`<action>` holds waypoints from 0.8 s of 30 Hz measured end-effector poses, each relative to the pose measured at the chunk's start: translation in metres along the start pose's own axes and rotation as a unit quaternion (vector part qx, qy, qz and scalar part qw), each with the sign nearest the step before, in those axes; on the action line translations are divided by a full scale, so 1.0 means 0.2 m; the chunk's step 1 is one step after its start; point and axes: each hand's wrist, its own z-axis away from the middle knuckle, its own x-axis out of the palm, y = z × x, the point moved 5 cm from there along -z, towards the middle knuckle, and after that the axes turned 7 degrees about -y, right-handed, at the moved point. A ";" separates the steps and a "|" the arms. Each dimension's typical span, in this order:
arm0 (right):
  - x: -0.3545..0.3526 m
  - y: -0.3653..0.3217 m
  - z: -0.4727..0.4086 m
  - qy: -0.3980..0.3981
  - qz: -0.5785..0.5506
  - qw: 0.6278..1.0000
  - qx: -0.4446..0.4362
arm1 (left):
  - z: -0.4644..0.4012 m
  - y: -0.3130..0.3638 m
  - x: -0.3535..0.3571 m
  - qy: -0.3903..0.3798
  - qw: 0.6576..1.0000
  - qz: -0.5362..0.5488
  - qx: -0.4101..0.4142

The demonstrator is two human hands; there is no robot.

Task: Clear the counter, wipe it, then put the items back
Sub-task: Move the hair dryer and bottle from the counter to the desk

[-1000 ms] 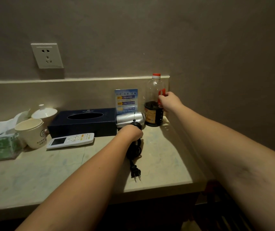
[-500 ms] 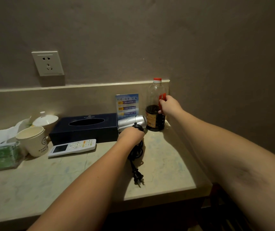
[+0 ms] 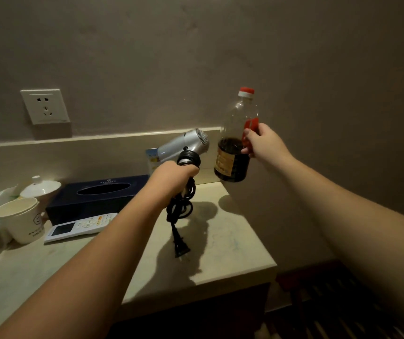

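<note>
- two hands work at once: the left hand point(image 3: 171, 178) has a closed grip around the handle of the hair dryer point(image 3: 186, 145), and the right hand point(image 3: 262, 141) has a closed grip on the red handle of the sauce bottle point(image 3: 235, 143).
- both things hang in the air above the surface point(image 3: 232, 241), the bottle just right of the dryer, not touching it.
- below the left grip the black cord point(image 3: 180, 211) dangles, its plug close to the surface.
- i judge the step is clearing; next both things need a place off the surface.
- left of the left grip wait the tissue box point(image 3: 93, 196), remote point(image 3: 81, 226) and cup point(image 3: 21, 220).
</note>
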 end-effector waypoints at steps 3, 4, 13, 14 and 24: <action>-0.20 0.00 0.19 0.028 -0.003 1.000 -0.007 | 0.12 0.10 0.09 -0.010 0.999 0.033 0.037; -0.27 0.01 0.27 0.035 -0.003 0.999 -0.005 | 0.17 0.13 0.13 -0.017 0.998 0.040 0.048; -0.87 0.26 1.01 0.094 0.004 0.995 0.042 | 0.57 0.33 0.75 -0.115 0.983 0.118 0.078; -0.94 0.30 1.09 0.101 0.010 0.994 0.051 | 0.61 0.34 0.83 -0.128 0.981 0.123 0.078; -1.52 0.81 1.88 0.177 0.037 0.971 0.155 | 0.97 0.43 1.73 -0.238 0.967 0.065 0.063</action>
